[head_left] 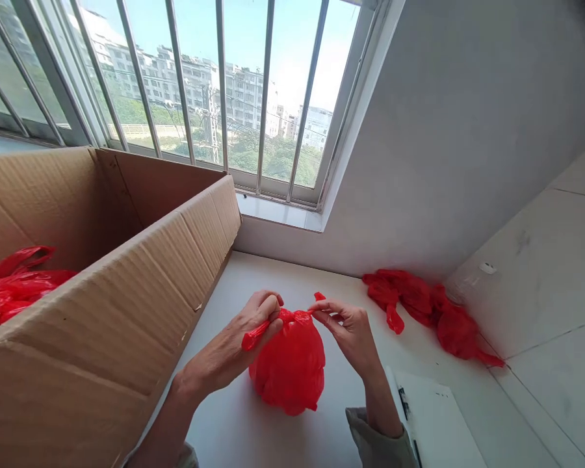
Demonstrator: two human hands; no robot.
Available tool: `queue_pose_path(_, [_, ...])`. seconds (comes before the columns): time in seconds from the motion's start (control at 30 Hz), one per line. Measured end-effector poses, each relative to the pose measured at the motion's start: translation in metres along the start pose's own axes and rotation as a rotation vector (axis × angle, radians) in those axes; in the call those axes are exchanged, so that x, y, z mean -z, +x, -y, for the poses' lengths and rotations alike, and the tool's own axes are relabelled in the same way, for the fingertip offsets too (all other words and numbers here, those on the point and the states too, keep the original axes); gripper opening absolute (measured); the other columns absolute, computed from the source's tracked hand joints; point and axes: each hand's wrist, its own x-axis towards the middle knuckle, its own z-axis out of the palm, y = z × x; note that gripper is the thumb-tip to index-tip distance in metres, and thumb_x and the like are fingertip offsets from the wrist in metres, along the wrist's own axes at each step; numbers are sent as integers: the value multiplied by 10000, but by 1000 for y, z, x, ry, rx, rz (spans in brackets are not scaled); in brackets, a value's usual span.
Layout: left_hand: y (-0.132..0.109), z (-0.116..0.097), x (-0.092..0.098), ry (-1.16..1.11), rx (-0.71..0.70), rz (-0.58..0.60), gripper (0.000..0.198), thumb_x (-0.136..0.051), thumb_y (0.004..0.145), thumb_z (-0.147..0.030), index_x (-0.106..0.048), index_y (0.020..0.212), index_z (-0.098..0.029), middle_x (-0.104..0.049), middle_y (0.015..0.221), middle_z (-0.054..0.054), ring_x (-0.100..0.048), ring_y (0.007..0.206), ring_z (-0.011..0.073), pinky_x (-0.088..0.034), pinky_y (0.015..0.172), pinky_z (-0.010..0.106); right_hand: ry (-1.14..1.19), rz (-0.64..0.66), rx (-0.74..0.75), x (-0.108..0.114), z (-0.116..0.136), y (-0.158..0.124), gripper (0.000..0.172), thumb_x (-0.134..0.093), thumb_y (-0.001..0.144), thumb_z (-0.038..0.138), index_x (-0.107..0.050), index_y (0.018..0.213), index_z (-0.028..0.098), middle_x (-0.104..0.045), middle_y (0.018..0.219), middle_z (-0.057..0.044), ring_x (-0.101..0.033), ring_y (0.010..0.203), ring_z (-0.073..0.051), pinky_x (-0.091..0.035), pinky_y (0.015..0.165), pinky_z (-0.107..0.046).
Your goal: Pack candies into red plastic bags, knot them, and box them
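Note:
A full, rounded red plastic bag (290, 367) rests on the white tabletop between my two hands. Its gathered top shows a twist or knot, with a handle end pulled out to each side. My left hand (260, 315) is closed around the left handle, whose loose end sticks out below the fingers. With thumb and fingertips, my right hand (344, 322) pinches the right handle; a small red tip shows above the pinch. What the bag contains is hidden.
A large open cardboard box (127, 312) stands at left with red plastic bags (19, 286) inside. Crumpled red bags (429, 312) lie along the wall at right. A white board or pad (436, 416) with a pen (403, 403) is at lower right. A barred window (214, 97) is behind.

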Motion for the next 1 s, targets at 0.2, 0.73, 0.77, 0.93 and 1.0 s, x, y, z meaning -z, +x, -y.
queue_pose_path(0.2, [-4, 3, 4, 202, 10, -19, 272, -232, 1033, -272, -317, 780, -223, -425, 949, -9, -447, 864, 167, -405, 814, 321, -70, -138, -77, 14, -23, 4, 158, -657, 848, 366, -785, 832, 275, -759, 856, -5, -693, 862, -198, -499, 725, -259])
queue_pose_path(0.73, [-2, 33, 0, 382, 148, 78, 237, -230, 995, -226, -293, 767, -226, -466, 842, -14, -426, 714, 165, -348, 664, 300, -237, -365, -304, 33, -116, 12, 471, -600, 751, 604, -781, 872, 187, -724, 718, -61, -656, 716, -231, -475, 689, -312])
queue_pose_path(0.77, [-1, 35, 0, 391, 152, 84, 235, -237, 992, -225, -292, 763, -226, -478, 837, -15, -435, 708, 163, -351, 655, 295, -250, -358, -306, 33, -118, 11, 474, -592, 754, 603, -778, 877, 185, -729, 731, -66, -659, 721, -236, -476, 691, -315])
queue_pose_path(0.93, [-2, 33, -3, 432, 175, 70, 204, -271, 969, -173, -379, 802, -220, -562, 884, 9, -524, 744, 178, -396, 668, 304, -361, -290, -307, 32, -118, 6, 417, -553, 791, 537, -762, 890, 190, -733, 766, -77, -651, 676, -240, -474, 704, -345])
queue_pose_path(1.0, [-8, 21, -7, 462, 212, 59, 154, -334, 933, -124, -446, 863, -204, -585, 929, 41, -564, 792, 204, -425, 706, 333, -492, -211, -278, 32, -108, 3, 411, -508, 822, 492, -751, 992, 207, -730, 832, -77, -657, 691, -242, -475, 712, -359])
